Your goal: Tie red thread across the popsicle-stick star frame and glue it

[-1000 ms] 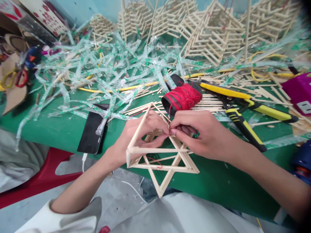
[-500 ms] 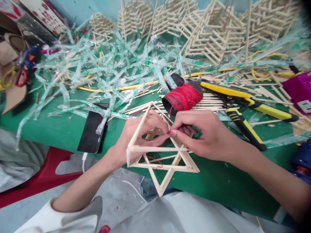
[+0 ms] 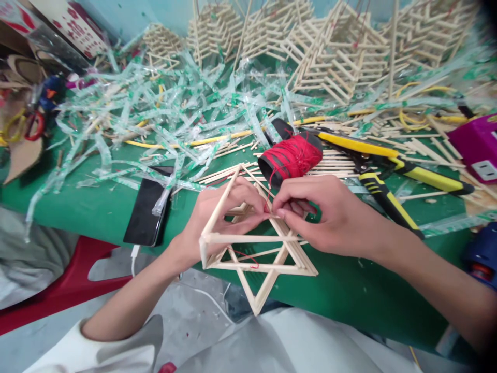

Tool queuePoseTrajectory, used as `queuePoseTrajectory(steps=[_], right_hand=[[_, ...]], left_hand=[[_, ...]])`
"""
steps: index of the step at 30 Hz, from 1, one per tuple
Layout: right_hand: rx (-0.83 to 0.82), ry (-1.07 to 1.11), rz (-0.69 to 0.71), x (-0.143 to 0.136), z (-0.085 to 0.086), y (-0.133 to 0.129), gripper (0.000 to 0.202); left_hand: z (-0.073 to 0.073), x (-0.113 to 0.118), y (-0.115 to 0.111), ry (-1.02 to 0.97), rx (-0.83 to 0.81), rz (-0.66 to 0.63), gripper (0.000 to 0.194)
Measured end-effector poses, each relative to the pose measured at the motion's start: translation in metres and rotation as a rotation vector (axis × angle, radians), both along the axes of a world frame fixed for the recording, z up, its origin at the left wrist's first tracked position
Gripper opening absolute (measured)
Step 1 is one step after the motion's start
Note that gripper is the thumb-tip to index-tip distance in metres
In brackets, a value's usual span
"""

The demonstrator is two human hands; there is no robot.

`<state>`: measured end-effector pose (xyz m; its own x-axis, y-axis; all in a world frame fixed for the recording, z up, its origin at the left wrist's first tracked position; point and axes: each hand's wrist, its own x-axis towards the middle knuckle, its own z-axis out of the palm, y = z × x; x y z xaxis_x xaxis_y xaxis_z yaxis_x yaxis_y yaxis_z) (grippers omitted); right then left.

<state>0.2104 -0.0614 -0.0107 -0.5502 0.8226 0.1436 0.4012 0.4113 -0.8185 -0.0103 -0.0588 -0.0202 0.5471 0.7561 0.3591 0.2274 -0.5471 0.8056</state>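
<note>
A star-shaped frame of pale wooden sticks (image 3: 256, 268) hangs at the near edge of the green table. My left hand (image 3: 229, 212) reaches through it, thumb and forefinger pinched on red thread at a stick. Close beside it, my right hand (image 3: 322, 215) pinches the same thread, its fingertips almost touching the left ones. The thread runs up to a dark spool wound with red thread (image 3: 293, 158), lying just behind the hands. Another bit of red thread shows on the lower part of the frame.
Yellow-black pliers (image 3: 388, 160) lie right of the spool. A black phone (image 3: 149, 207) with a white cable is at the left. Tape strips (image 3: 186, 98) and loose sticks litter the table (image 3: 93, 207). Stacked stick lanterns (image 3: 341, 57) stand behind; scissors (image 3: 34, 124) lie far left.
The fingertips of my two hands have moved slightly apart, with my right fingertips a little further right. The stick frame has barely shifted.
</note>
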Motion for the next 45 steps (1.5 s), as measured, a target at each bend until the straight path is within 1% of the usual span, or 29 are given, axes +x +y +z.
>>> queuePoseTrajectory(steps=[4,7,11,16,21,26,34,40,45], right_hand=[[0.026,-0.059,-0.002,-0.0014,-0.0011,0.0014,0.009],[0.071,-0.09,-0.013,-0.0028,-0.0023,0.0016,0.011],[0.113,-0.125,0.008,-0.0023,-0.0019,0.0011,0.015],[0.065,-0.116,0.001,-0.0013,-0.0005,0.0006,0.011],[0.066,-0.131,0.011,-0.0042,-0.0015,0.0024,0.012],[0.104,-0.116,0.009,-0.0051,-0.0023,0.0027,0.014],[0.067,-0.103,0.05,-0.0032,-0.0042,0.0022,0.015],[0.085,-0.044,0.042,-0.0048,-0.0064,0.0037,0.011],[0.093,-0.006,0.051,-0.0041,-0.0028,0.004,0.012]], left_hand=[[0.0013,0.0008,0.0008,-0.002,-0.002,0.007,0.005],[-0.0002,0.0015,0.0018,-0.01,0.015,0.024,0.006],[-0.0029,0.0014,0.0024,-0.035,0.024,0.036,0.009],[-0.0036,0.0,0.0019,-0.04,0.005,0.021,0.008],[-0.0016,0.0,0.0011,-0.02,-0.055,0.016,0.007],[-0.0004,0.001,0.0007,-0.016,-0.048,0.01,0.004],[-0.0074,-0.0002,0.002,-0.035,0.037,-0.021,0.018],[-0.0048,-0.0002,0.0017,-0.026,0.05,-0.042,0.016],[-0.0045,-0.0022,0.0022,-0.022,0.05,-0.046,0.017]])
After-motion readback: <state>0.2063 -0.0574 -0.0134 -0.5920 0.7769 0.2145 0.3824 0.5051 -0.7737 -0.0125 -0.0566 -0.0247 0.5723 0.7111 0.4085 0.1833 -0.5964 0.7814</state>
